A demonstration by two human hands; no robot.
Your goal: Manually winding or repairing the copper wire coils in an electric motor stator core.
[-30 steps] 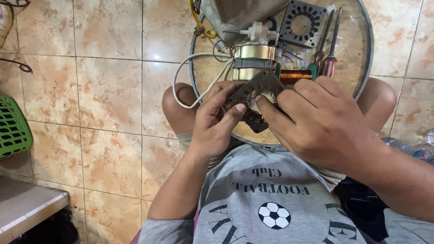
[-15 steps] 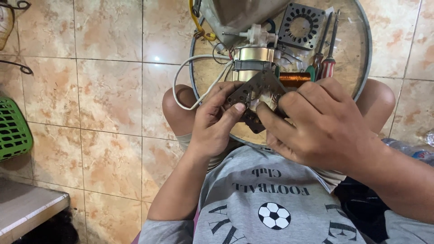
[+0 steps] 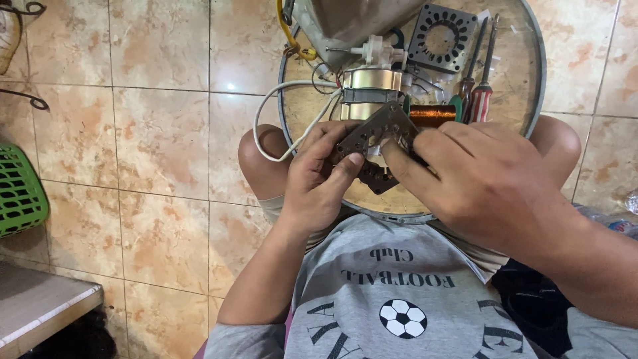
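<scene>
Head view looks down at a person sitting on a tiled floor (image 3: 153, 133) with a round wooden board (image 3: 525, 73) set across the knees. Both hands meet over the near edge of that board.

The left hand (image 3: 319, 183) has a square metal motor core (image 3: 372, 146) in its grip. The thumb lies over the near side and the fingers curl round under it, so this hand is closed on the core. The core is dark, with small holes at the corners and a round opening in the middle. It is tilted up off the board, just in front of the person's chest.

The right hand (image 3: 485, 183) comes in from the right. Its fingertips pinch in at the middle of the core. I cannot tell if they hold some small thing there, because the back of the hand hides it.

Compared with a second ago, very little has moved. The core has stayed in the same spot and at about the same tilt. The left thumb has shifted just a bit along the edge. The right fingers press at the same place. So I think the hands are busy with fine work on one point of the core, and it goes slowly.

Behind the hands sits a motor with a metal band (image 3: 372, 86) and a white wire (image 3: 279, 113) looping off to the left. A copper coil (image 3: 432, 114) lies just beside it. Two screwdrivers (image 3: 478, 86) rest near a second square core (image 3: 442, 36). A green basket (image 3: 20, 193) stands far to the left.
</scene>
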